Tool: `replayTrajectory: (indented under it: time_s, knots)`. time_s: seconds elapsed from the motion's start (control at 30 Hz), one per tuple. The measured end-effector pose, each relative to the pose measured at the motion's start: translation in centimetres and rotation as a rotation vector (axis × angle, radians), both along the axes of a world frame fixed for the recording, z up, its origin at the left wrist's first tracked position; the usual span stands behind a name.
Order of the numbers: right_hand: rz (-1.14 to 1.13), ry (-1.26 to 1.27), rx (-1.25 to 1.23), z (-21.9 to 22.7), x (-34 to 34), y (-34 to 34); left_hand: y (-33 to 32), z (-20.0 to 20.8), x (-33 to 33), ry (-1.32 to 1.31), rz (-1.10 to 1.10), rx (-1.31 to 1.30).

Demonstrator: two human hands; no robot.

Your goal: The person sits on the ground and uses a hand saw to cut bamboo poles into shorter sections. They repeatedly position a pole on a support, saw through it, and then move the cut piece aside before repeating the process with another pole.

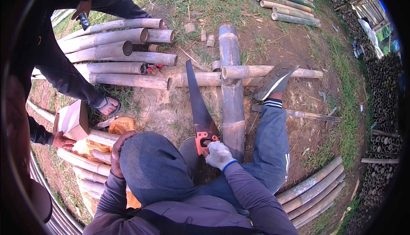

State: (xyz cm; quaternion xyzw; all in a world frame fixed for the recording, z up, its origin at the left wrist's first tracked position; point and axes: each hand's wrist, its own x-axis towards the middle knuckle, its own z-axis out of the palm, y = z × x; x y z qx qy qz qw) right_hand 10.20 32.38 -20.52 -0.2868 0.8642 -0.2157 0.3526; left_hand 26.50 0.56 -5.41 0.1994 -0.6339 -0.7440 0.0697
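Note:
My right hand (221, 155), in a white knit glove, is closed round the red-orange handle of a handsaw (197, 96). Its dark blade points away from me, left of a thick bamboo pole (233, 107). My bare left hand (118, 153) rests against my raised left knee, fingers lying along the blue trouser cloth. A thinner bamboo pole (252, 71) lies crosswise over the thick one near its far end. My right shoe (275, 80) is by this thinner pole. Another bamboo length (198, 79) lies crosswise just behind it.
Cut bamboo poles (124, 81) are piled at left; more bundles (290, 0) lie far right and near right (314, 188). A co-worker's sandalled foot (109, 106) stands at left. Another person's hand (63, 141) touches a cardboard box (72, 119) by orange netting (121, 125).

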Motion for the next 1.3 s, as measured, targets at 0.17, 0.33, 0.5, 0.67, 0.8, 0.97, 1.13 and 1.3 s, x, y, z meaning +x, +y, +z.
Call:
replayTrajectory:
  time_s: [0.17,0.33,0.5,0.67,0.8,0.97,1.13,1.3]
  knots:
    - [-0.012,-0.013,-0.012,0.10,-0.03,0.09,0.23,0.44,-0.12,-0.016,0.005,-0.041]
    - [-0.006,-0.008,-0.012,-0.01,-0.05,0.06,0.04,0.31,-0.05,-0.012,-0.009,-0.056]
    - [-0.005,0.001,-0.014,0.06,-0.02,0.09,0.17,0.47,-0.15,-0.036,0.001,-0.058]
    - [-0.014,-0.009,-0.008,0.01,-0.08,0.06,0.35,0.61,-0.23,-0.037,0.011,-0.048]
    - [-0.010,0.001,-0.014,-0.49,0.02,0.13,0.27,0.39,-0.14,-0.028,0.011,-0.028]
    - [-0.003,-0.013,-0.003,-0.18,-0.16,0.05,0.24,0.56,-0.33,-0.028,0.000,-0.016]
    - [0.007,-0.003,0.003,-0.34,-0.12,0.02,0.37,0.62,-0.36,-0.030,0.014,-0.024]
    - [0.007,0.000,0.005,-0.50,-0.10,0.05,0.52,0.91,-0.52,-0.033,0.013,-0.025]
